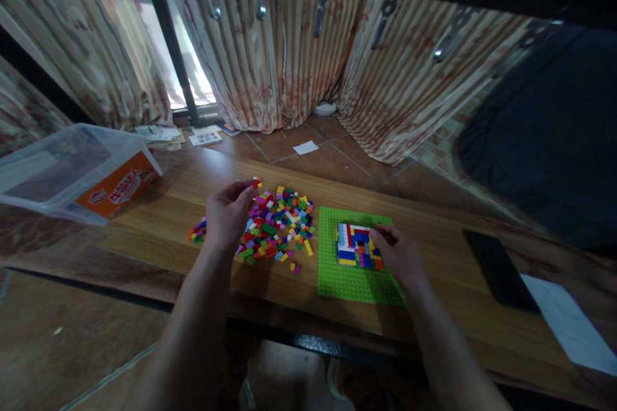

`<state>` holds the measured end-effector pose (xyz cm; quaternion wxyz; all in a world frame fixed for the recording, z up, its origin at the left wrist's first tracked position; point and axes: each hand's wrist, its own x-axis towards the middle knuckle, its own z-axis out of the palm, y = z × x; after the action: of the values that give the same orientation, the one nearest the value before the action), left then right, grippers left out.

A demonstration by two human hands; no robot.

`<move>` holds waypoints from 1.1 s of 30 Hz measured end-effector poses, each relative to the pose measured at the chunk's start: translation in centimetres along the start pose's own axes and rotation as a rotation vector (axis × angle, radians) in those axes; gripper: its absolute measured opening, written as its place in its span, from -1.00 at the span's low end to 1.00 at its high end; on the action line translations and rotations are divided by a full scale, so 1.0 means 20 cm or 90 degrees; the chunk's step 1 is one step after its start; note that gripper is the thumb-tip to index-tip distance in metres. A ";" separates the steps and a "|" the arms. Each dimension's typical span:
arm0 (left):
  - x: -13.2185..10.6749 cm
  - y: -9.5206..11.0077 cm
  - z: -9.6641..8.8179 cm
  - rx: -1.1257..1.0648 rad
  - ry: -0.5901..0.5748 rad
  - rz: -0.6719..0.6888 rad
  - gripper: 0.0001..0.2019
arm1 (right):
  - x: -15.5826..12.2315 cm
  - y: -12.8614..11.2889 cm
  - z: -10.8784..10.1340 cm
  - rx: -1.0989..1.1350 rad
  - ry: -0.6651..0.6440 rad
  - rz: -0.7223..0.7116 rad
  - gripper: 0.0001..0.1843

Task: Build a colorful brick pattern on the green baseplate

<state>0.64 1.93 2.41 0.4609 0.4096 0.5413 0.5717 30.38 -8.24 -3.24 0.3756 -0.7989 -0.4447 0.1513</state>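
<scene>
My left hand is over the left part of a pile of small coloured toy bricks, thumb and forefinger pinched together. A small red brick shows at those fingertips. To the right, a low build of stacked bricks in white, red, blue and yellow sits on a green studded baseplate, with a gap near its middle. My right hand rests over the baseplate's right side, its thumb and fingers closed on the build's upper right corner. The palm hides part of the plate.
A clear plastic bin with an orange label stands at the wooden table's left end. A dark flat phone-like slab and a white sheet lie at the right. Curtains hang beyond the far edge.
</scene>
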 end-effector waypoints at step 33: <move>0.00 -0.01 -0.02 -0.016 -0.012 0.013 -0.74 | -0.15 -0.20 0.02 0.200 0.162 -0.132 -0.66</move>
<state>0.33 1.91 2.15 0.4653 0.4143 0.5257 0.5793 25.97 -9.19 -0.86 0.5621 -0.6931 -0.4446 0.0776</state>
